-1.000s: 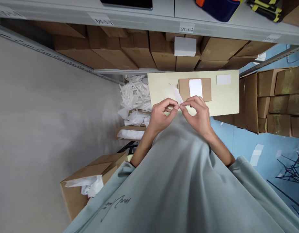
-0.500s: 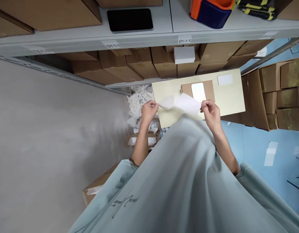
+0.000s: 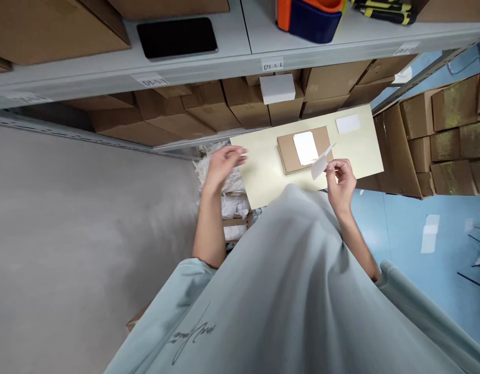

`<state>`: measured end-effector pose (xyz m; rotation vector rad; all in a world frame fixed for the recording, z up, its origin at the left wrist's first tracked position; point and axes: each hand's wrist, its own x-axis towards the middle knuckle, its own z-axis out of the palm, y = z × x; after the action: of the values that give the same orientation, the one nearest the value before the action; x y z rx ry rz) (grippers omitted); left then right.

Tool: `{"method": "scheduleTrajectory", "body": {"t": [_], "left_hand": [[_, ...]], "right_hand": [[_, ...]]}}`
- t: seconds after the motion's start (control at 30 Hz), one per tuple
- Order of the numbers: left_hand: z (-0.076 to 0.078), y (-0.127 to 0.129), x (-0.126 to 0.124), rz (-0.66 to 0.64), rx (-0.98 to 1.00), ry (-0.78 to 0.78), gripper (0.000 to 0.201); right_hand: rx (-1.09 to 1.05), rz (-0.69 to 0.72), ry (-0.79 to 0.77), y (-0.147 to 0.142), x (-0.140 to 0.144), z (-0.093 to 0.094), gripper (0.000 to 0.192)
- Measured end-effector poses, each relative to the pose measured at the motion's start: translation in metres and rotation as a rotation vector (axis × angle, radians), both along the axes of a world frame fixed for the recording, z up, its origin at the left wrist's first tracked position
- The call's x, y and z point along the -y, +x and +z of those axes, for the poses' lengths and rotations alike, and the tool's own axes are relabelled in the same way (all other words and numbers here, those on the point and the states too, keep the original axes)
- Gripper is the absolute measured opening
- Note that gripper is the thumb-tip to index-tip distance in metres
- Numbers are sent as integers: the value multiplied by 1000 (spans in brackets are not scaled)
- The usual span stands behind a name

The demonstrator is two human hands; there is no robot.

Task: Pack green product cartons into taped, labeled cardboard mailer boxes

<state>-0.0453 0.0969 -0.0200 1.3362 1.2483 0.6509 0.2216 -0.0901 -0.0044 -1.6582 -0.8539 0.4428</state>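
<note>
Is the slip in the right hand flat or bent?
Bent: the white slip pinched in the right hand turns from a broad lower part to a thin upper tip. Whether it is creased, I cannot tell.

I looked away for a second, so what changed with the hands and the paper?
The left hand moved left, away from the right hand, and let go of what it pinched; it's blurry but looks empty. The right hand still pinches a white paper. The brown box with its white card stayed on the table.
</note>
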Motion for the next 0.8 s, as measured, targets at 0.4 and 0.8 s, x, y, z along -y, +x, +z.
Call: {"method": "scheduleTrajectory", "body": {"t": [0.4, 0.8], "left_hand": [[-1, 150, 86, 113, 319, -165, 61], [-21, 187, 98, 181, 208, -100, 61]], "right_hand": [[536, 587, -39, 34, -15, -23, 17], [-173, 509, -269, 144, -52, -66, 36]]}}
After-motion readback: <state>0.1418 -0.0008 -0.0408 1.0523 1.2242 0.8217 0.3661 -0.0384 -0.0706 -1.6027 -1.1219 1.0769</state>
